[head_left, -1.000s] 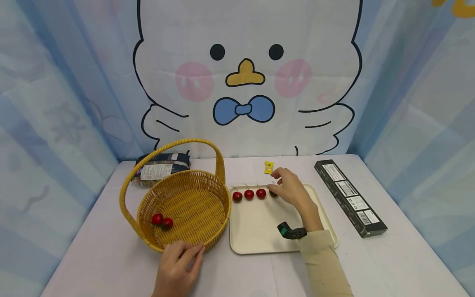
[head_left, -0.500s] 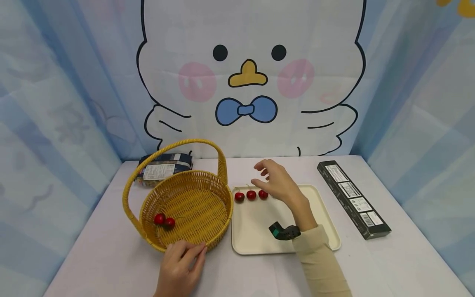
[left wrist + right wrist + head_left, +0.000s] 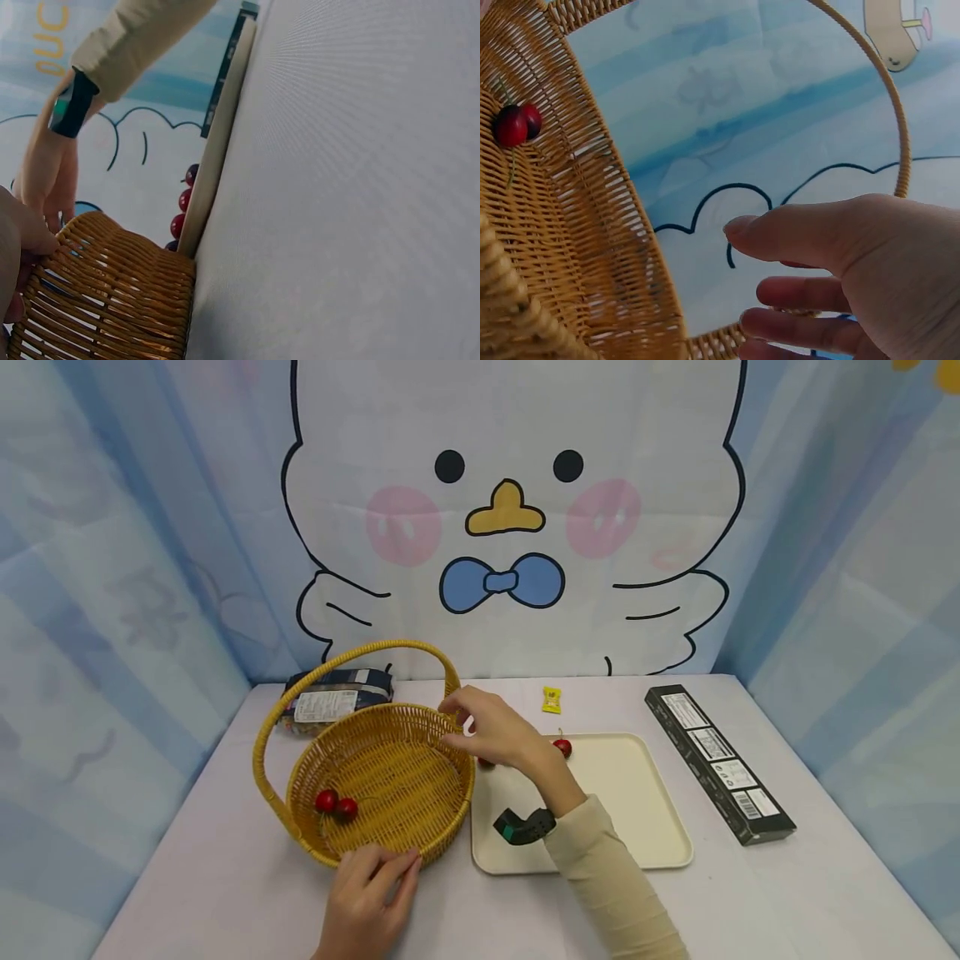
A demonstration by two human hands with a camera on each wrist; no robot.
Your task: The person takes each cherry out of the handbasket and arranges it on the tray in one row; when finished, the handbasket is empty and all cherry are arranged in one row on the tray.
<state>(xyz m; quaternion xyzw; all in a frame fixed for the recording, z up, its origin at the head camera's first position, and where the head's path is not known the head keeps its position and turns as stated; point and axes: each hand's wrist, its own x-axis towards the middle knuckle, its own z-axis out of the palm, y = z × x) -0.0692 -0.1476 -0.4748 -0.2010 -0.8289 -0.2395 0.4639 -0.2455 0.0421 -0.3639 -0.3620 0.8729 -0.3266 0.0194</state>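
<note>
My left hand (image 3: 367,897) pinches the near rim of a yellow wicker basket (image 3: 408,777) with a tall arched handle. Inside it, toward the left, lie two red cherries (image 3: 326,802). At the basket's right rim, beside the foot of the handle, is my right hand (image 3: 495,731). A sliver of a red cherry (image 3: 799,264) shows between its thumb and fingers in the right wrist view; most of it is hidden. Several cherries (image 3: 178,225) sit in a row along the far edge of a cream tray (image 3: 630,810), mostly behind my right hand in the head view.
A yellow wrapped candy (image 3: 551,699) lies behind the tray. To the right is a long black box (image 3: 720,764) with white labels. Behind the basket rests a dark packaged bag (image 3: 337,697). A printed curtain (image 3: 510,635) rises at the table's back edge.
My right hand has moved left from the tray's far edge to the basket's right rim, carrying a cherry. The candy it covered shows again. My left hand stays on the rim.
</note>
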